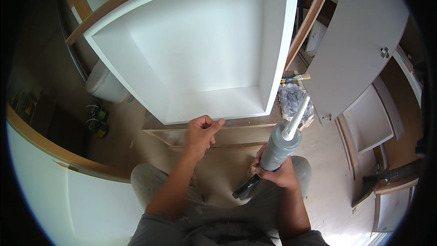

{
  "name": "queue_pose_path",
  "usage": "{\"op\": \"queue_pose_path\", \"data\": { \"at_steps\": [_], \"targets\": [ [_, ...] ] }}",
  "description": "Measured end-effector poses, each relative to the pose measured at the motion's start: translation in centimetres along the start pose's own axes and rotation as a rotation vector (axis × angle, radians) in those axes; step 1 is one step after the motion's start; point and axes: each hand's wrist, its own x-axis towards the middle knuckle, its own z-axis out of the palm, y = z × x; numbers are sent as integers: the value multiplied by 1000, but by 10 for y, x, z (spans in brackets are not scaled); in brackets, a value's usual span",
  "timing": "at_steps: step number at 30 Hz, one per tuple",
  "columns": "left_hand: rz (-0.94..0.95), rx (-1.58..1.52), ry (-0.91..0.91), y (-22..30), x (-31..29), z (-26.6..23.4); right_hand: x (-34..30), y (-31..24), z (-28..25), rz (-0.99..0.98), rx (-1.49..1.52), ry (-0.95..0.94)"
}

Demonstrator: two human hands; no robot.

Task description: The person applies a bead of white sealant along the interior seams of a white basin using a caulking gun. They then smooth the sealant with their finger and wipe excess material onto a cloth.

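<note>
My right hand [283, 174] is wrapped round a caulking gun [278, 151]. Its grey barrel tilts up and away, a white nozzle [297, 117] points toward the far right, and a black handle part [246, 187] shows below. My left hand [202, 135] is closed, fingers curled and thumb laid forward. Nothing shows in it. It is by the near bottom edge of a white open-fronted cabinet box [200, 27], though whether it touches that edge I cannot tell. The box rests on a wooden base [177, 135].
Right of the box lie a crumpled clear plastic bag [291, 98] and a paintbrush [298, 78]. A grey door panel [364, 32] stands at the right, with another white box [369, 114] beyond. At left are a white bucket [104, 82] and dark cans [97, 120].
</note>
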Motion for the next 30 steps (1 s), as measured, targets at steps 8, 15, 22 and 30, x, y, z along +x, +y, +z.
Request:
{"op": "queue_pose_path", "data": {
  "at_steps": [8,15,22,30],
  "targets": [
    [372,-411,-256,12,-91,19,21,6,76,64,-357,-208],
    [757,-779,-79,62,-107,-60,-22,23,68,-372,-186,349],
    [848,-1090,-219,76,-117,-65,-45,24,136,149,760,-372],
    [661,-980,-110,86,-124,-70,-43,33,154,317,1048,-625]
  ]
}}
